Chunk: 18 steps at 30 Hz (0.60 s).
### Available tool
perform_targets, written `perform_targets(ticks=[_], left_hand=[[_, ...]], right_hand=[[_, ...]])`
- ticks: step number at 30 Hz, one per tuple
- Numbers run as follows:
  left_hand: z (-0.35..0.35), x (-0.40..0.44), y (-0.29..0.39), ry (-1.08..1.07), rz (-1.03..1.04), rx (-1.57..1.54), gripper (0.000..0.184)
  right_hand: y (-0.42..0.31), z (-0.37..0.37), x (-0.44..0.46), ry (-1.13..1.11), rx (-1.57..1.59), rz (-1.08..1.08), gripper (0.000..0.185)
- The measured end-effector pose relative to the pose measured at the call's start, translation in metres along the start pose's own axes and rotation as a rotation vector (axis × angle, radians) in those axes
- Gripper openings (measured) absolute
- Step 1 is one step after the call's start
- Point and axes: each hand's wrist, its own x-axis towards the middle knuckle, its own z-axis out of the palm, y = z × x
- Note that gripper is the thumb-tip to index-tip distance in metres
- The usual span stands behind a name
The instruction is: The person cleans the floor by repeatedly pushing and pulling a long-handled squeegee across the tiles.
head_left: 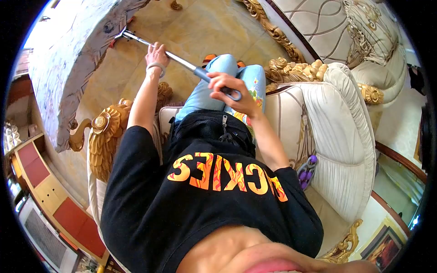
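Note:
A mop (182, 62) with a silver pole and a dark grey grip slants across my knees. My left hand (157, 55) is closed around the silver pole, partway down, with a pale band at the wrist. Higher up, my right hand (232, 91) wraps the grey grip near its looped end. The mop's forked lower end, with red parts beside it, lies by the hanging tablecloth (68, 59); its head is mostly hidden there. Below the pole are my knees in light blue jeans (223, 68).
I sit on a cream sofa (337, 132) with carved gold armrests (109, 129). Glossy yellow-brown floor tiles (200, 27) lie ahead. Another cream sofa (314, 22) stands at upper right. A purple-and-grey item (307, 172) lies by my right elbow. A cabinet (50, 186) with red panels is at left.

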Motion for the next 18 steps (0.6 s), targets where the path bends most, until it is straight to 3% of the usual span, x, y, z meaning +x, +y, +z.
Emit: perform_targets(ticks=[1,3,5,7,8,9,11,13,16,18], left_hand=[[0.002,-0.001,0.004,0.088,0.167,0.053,0.022],[-0.026,-0.011,0.041,0.046,0.348,0.001,0.019],[-0.06,-0.023,0.1,-0.287,0.392,0.003,0.017],[-0.08,-0.038,0.153,-0.358,0.582,-0.165,0.025],[-0.113,-0.048,0.183,-0.435,0.663,-0.234,0.029],[-0.103,-0.055,0.207,-0.397,0.777,-0.304,0.029],[-0.122,-0.075,0.257,-0.38,0.976,-0.509,0.031],[-0.124,-0.097,0.294,-0.302,1.061,-0.733,0.029],[-0.122,-0.109,0.314,-0.314,1.06,-0.832,0.024],[-0.118,-0.103,0.303,-0.335,1.027,-0.829,0.024]], right_hand=[[-0.014,-0.01,-0.004,0.022,-0.017,0.026,0.015],[-0.045,-0.041,-0.02,0.02,-0.037,0.028,0.013],[-0.084,-0.081,-0.041,0.055,-0.132,0.009,0.011],[-0.13,-0.118,-0.062,0.198,-0.2,-0.104,0.015],[-0.151,-0.144,-0.085,0.345,-0.255,-0.148,0.011],[-0.17,-0.165,-0.105,0.493,-0.311,-0.192,0.009],[-0.219,-0.189,-0.108,0.812,-0.175,-0.418,0.008],[-0.257,-0.203,-0.113,0.803,0.441,-0.675,0.007],[-0.262,-0.211,-0.118,0.957,0.164,-0.737,0.012],[-0.248,-0.213,-0.116,0.922,0.153,-0.74,0.015]])
